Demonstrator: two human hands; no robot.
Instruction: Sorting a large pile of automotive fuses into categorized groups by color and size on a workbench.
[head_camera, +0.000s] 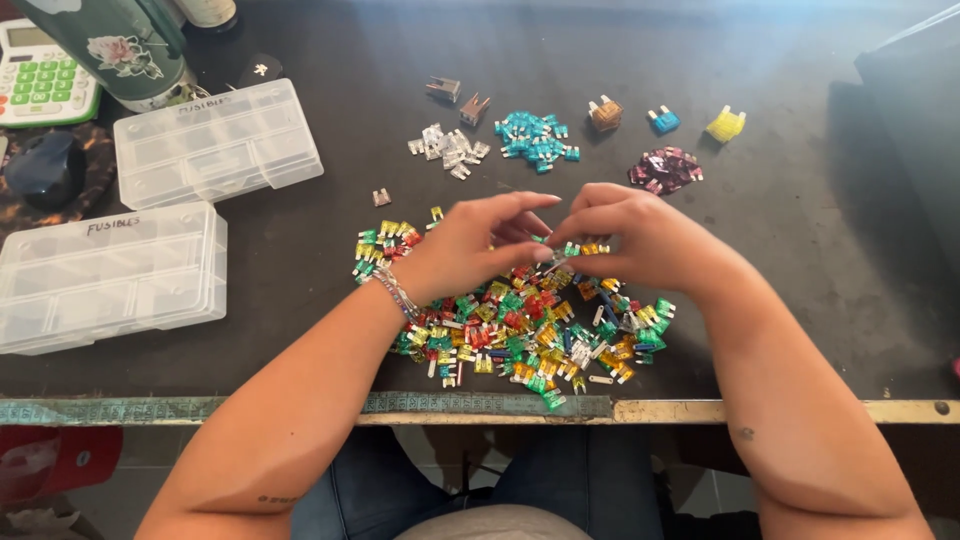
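Left hand (470, 245) and right hand (640, 235) meet fingertip to fingertip above the mixed fuse pile (510, 320) on the dark table (800, 300). Each grip is pinched, but on what I cannot tell. Beyond the pile: clear fuses (447, 150), teal fuses (535, 137), purple fuses (665, 170).

Mixed pile of small blade fuses (520, 325), red/green/yellow/orange, loose on dark table nr front edge, under hands.

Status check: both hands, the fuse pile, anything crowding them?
Left hand and right hand meet fingertip to fingertip over mixed fuse pile, pinching something small, unclear what. Sorted blue fuses beyond. Nothing blocking.
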